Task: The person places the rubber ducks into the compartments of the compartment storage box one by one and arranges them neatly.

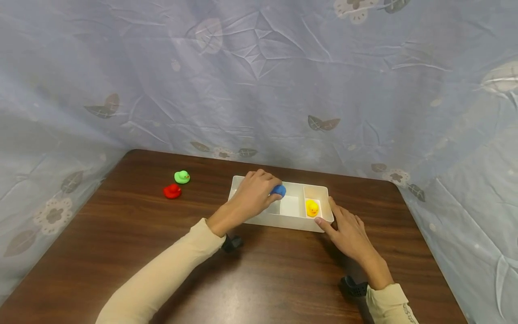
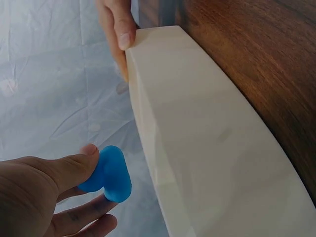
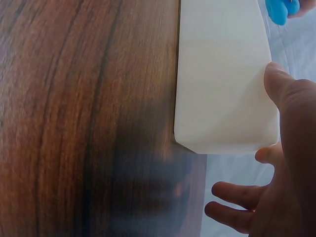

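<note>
A blue toy duck (image 2: 116, 175) is pinched between the thumb and fingers of my left hand (image 1: 252, 193), above the middle of a white divided box (image 1: 283, 220). Part of the box's left side is hidden behind that hand. In the head view a yellow toy duck (image 1: 312, 208) sits in the right-hand compartment. My right hand (image 1: 350, 231) holds the box's right front corner, its thumb (image 3: 277, 81) at the front rim and its forefinger against the end wall. The other fingers of this hand are spread apart.
A green toy duck (image 1: 182, 177) and a red toy duck (image 1: 172, 191) stand on the brown wooden table (image 1: 259, 279), left of the box. A patterned curtain (image 1: 259, 90) hangs behind the table and along its sides.
</note>
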{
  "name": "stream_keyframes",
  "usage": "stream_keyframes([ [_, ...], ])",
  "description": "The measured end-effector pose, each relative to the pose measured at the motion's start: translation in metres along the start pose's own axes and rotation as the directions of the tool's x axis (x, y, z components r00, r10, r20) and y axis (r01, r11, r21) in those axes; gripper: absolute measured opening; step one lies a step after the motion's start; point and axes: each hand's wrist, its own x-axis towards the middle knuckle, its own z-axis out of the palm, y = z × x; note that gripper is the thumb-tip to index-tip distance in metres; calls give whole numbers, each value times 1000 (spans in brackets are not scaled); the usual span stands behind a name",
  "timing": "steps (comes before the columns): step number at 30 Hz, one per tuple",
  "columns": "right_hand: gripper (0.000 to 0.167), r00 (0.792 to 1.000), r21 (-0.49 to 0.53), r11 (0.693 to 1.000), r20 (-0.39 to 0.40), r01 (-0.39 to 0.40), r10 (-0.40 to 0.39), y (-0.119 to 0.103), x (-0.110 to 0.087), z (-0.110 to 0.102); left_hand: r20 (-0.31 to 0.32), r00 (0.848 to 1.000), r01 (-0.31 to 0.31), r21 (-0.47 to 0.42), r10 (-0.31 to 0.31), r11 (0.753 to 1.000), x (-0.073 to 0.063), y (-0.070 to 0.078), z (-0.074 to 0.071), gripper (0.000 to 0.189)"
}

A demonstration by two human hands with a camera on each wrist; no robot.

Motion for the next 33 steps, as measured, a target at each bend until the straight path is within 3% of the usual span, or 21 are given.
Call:
stream_keyframes([
  [11, 90, 1000, 4, 1000, 1, -3, 3, 0, 0, 0, 33, 999, -23, 12, 23, 1000, 14, 11, 11, 37],
  [33, 91, 1000, -5, 1000, -2, -4, 4, 1, 0, 0, 89, 995, -42, 37, 38, 998, 27, 24, 31, 28],
])
